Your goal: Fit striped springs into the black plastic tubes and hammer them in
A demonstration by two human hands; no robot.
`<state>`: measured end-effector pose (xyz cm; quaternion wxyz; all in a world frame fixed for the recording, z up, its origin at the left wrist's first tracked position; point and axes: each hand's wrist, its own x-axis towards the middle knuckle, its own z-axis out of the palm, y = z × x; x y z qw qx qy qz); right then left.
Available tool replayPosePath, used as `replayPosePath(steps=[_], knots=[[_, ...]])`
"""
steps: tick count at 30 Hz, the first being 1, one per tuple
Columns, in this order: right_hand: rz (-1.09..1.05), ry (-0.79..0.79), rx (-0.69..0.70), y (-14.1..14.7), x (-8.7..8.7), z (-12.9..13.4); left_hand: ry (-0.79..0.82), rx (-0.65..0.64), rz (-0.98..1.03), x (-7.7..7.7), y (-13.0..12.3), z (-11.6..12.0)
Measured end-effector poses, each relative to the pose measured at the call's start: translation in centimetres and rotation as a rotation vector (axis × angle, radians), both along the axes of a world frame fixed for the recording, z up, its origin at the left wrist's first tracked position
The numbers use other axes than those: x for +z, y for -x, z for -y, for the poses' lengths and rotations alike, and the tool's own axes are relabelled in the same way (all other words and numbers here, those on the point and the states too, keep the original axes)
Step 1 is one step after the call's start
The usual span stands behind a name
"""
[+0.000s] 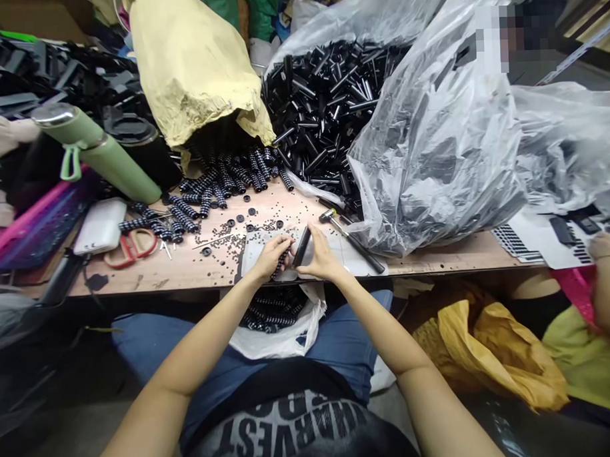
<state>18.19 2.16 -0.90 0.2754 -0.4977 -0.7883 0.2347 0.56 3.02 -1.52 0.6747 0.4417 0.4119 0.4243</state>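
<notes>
My left hand [274,256] is closed around a dark ribbed piece [281,264], part of which shows below the fingers. My right hand [322,256] holds a smooth black tube [302,246] between thumb and fingertips, tilted, right beside the left fingers. Both hands are over a pale sheet [343,252] at the table's front edge. A small hammer [355,242] lies on the right of the sheet. Beyond the hands, small black rings [252,211] and tiny dark bits are scattered, with a pile of ribbed black pieces [228,174] behind them.
Black tubes [330,101] fill a clear plastic bag [442,137]. A yellow sack [194,66], green bottle [99,152], white box [101,225] and red-handled scissors [131,248] are toward the left. A white bag [274,348] rests on my lap. Another person's arm [609,278] is at the right.
</notes>
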Motion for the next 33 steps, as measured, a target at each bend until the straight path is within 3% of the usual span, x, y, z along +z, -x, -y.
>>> replayPosePath(steps=[7,12,16,19,26,29,33], knots=[[-0.29,0.046,0.185,-0.3,1.7,2.1,0.13,0.042,0.079,2.1,-0.8,0.7],[-0.312,0.003,0.237,0.4,1.6,2.6,0.261,0.218,0.121,3.4,-2.4,0.7],[-0.374,0.017,0.239,0.2,1.2,2.6,0.424,0.148,0.148,4.6,-3.0,1.0],[-0.4,0.066,0.238,0.1,1.1,2.7,0.458,0.143,0.136,5.1,-3.3,1.0],[-0.38,0.108,0.089,0.5,0.9,3.4,0.481,0.124,0.033,4.4,-3.9,0.4],[-0.315,0.077,0.02,1.0,-0.1,3.6,0.268,0.091,-0.119,3.3,-3.9,0.9],[-0.199,0.017,-0.109,1.3,-1.8,3.5,-0.446,0.11,-0.681,0.5,-3.5,2.2]])
